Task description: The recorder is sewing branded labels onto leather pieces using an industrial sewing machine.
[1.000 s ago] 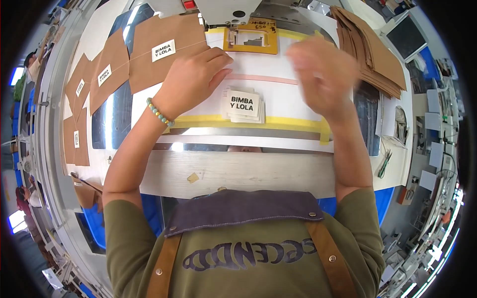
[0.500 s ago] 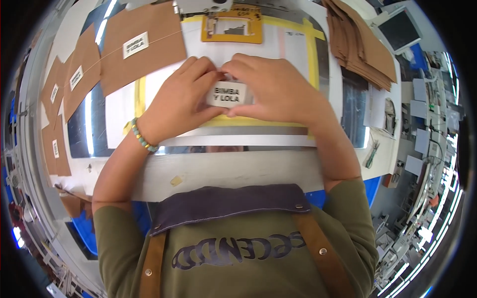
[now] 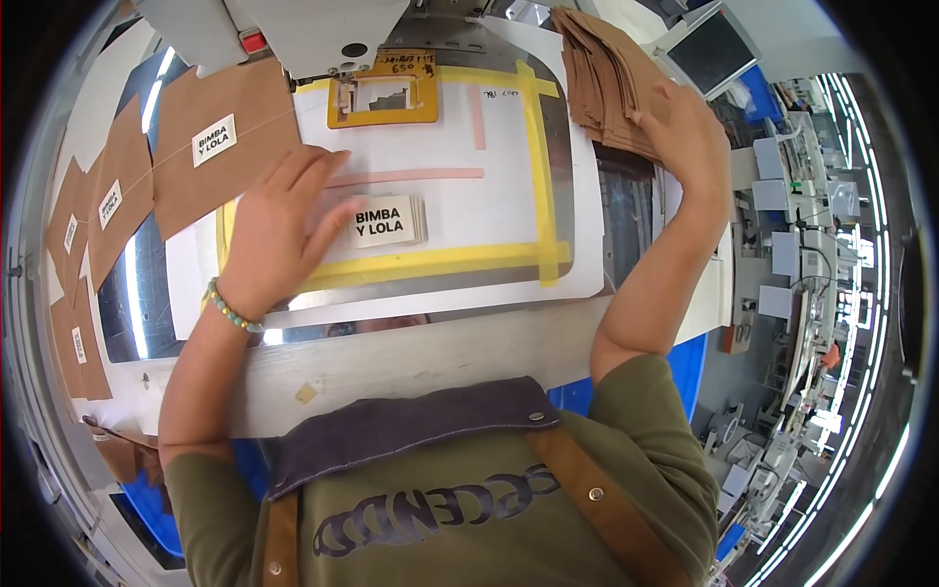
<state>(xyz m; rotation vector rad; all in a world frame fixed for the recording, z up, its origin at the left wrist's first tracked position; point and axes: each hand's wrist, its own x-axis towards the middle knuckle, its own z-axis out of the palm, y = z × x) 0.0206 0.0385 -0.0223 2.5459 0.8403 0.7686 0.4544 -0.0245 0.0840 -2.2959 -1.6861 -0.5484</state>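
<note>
A small stack of white labels with black print (image 3: 383, 220) lies on the white sheet in front of me. Beside its left edge is my left hand (image 3: 279, 220), fingers stretched and thumb apart, holding nothing. At the far right, my right hand (image 3: 693, 142) reaches over the edge of a pile of brown fabric pieces (image 3: 611, 73). Its thumb and fingers are spread at the pile, with no piece lifted.
A sewing machine head (image 3: 328, 29) stands at the back, with a yellow template frame (image 3: 427, 103) under it. Joined brown pieces bearing white labels (image 3: 176, 161) trail off left. Yellow tape (image 3: 421, 262) borders the white sheet. A dark screen (image 3: 709, 51) is beyond the pile.
Both hands have let go of the label stack, which now rests on the sheet. My right hand has moved right to the brown pile; my left has drawn slightly left. The view has shifted.
</note>
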